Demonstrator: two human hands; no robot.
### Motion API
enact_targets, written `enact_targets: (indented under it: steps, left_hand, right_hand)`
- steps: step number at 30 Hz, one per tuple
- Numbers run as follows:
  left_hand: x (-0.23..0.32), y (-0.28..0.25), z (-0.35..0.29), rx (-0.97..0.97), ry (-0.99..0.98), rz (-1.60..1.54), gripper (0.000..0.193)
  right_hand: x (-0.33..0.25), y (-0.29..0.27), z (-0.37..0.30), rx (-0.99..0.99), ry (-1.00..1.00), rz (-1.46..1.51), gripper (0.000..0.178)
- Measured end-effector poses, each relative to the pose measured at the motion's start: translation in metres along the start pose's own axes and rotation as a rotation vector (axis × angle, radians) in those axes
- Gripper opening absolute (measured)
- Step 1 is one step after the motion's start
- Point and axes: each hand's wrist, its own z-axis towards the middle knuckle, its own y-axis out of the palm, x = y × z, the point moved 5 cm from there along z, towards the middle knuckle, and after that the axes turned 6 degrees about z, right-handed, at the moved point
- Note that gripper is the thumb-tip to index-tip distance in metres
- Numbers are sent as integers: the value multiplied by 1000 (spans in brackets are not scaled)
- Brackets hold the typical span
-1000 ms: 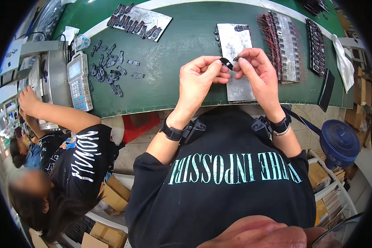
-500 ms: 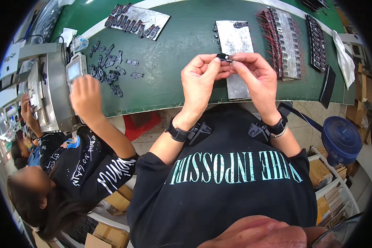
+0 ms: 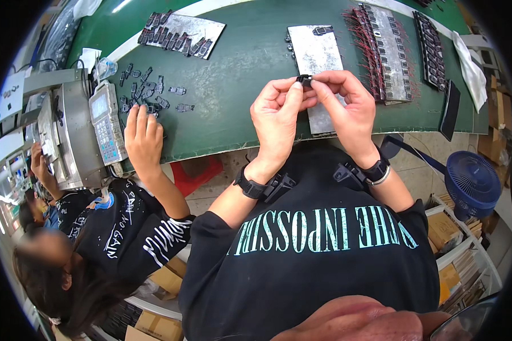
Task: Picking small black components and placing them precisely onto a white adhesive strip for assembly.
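Between my two hands is a small black plastic part, pinched over the near edge of the green table. My left hand is closed on its left side, thumb and forefinger together. On the other side, my right hand grips it with thumb and fingertips; the fingers partly cover it. Just beyond and below my hands lies a pale metal plate, with one black part near its far end and several more along its left edge.
To the right stand a plate of black parts with red wires, a black tray of parts and a white cloth. Loose black parts lie at left, where a co-worker's hand reaches beside a keypad machine. A blue fan stands right.
The co-worker's hand has moved right and down onto the loose black parts, uncovering the machine's keypad. My hands still hold the black part, which has turned slightly between my fingers.
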Motion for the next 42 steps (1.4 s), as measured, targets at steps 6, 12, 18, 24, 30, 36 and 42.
enact_targets:
  steps: [6, 12, 18, 24, 30, 36, 42]
  left_hand:
    - [-5, -3, -2, -8, -32, 33, 14]
    - [-7, -4, -1, -43, -5, 93, 14]
    - [-6, -4, 0, -62, 24, 125, 13]
    - [-5, -1, 0, -96, 15, 123, 11]
    - [-4, -3, -1, -140, 39, 145, 9]
    - [-2, -8, -5, -142, 107, 174, 11]
    - [4, -10, -5, -129, 59, 81, 13]
  right_hand:
    - [8, -1, 4, -49, 147, 93, 16]
    - [8, -2, 6, -100, 155, 16, 14]
    - [6, -1, 5, -105, 120, -46, 12]
    - [8, -1, 2, -44, 77, -29, 12]
    - [1, -1, 0, -45, 76, -60, 12]
    - [-8, 3, -5, -49, -27, -153, 18]
    - [-1, -3, -6, -137, 109, 101, 25]
